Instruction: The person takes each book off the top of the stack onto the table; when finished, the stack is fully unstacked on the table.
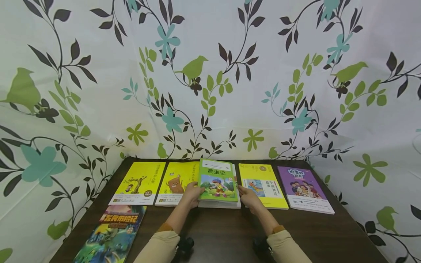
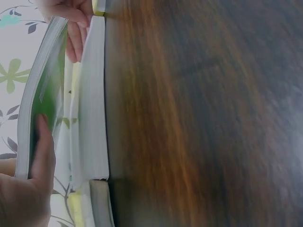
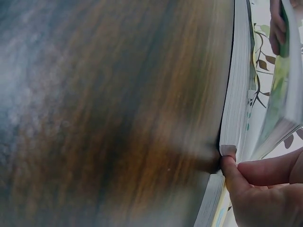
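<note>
My left hand (image 1: 192, 193) grips the left edge of a green picture-cover book (image 1: 217, 182), with the thumb against its underside in the left wrist view. This book is raised and tilted over a thick book (image 2: 92, 104) lying on the table, whose cover is mostly hidden. At the lower book's right corner my right hand (image 3: 265, 189) touches with thumb and finger close together. The green book stands apart from that hand in the right wrist view. Just right of the hand lies a yellow book (image 1: 263, 186) with a boat picture.
Two yellow books, one with a tree (image 1: 138, 184) and one with a brown figure (image 1: 174, 182), lie to the left. A purple book (image 1: 306, 190) lies at the far right. Nearer front left is a colourful comic-style book (image 1: 110, 235). Patterned cloth (image 1: 210, 73) stands behind the dark table (image 1: 223, 233).
</note>
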A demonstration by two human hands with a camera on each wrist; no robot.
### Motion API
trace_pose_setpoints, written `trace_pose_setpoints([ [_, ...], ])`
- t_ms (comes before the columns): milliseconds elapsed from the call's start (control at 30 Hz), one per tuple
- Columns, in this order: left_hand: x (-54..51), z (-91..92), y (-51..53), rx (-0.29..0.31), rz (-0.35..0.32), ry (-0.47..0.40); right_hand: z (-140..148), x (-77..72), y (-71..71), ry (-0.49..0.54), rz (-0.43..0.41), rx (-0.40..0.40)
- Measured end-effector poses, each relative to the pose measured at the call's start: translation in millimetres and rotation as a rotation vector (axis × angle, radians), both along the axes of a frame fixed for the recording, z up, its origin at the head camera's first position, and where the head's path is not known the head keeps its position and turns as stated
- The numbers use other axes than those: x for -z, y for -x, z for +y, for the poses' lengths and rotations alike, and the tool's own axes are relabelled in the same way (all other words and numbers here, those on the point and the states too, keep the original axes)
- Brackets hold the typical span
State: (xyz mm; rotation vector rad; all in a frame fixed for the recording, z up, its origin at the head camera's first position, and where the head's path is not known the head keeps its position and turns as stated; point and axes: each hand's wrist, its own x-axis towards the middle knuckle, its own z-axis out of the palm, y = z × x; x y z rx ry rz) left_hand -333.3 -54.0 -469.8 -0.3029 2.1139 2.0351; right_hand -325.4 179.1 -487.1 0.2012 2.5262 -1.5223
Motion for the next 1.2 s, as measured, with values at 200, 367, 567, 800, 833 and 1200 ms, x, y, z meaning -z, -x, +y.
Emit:
trace_pose_setpoints([
  [200,-10.6,-10.4,-8.1,0.0,0.006,-0.016,1.4,-0.7,0.6,0.01,0.018,-0.006],
  [367,-16.2,-15.8,-15.4,-0.002,0.022,-0.035,1.9,-1.0,0.3,0.002,0.015,0.008],
  [567,-23.1,-23.6,-26.1,-0.011,0.02,-0.001,0.5,1.1,-0.3,-0.006,-0.01,0.033],
  [800,-32.9,-39.5,-41.6,0.035,0.055,0.009,-0.5,0.8,-2.2,0.008,-0.006,0.012],
  [833,-33.9,-42.2,-43.8,0.045,0.062,0.006,-0.5,0.5,-2.5,0.008,-0.004,0.008],
  [1200,-32.6,-76.9,-69.2,0.034,0.04,-0.002,-0.9,0.7,0.0,0.008,-0.021,0.032],
])
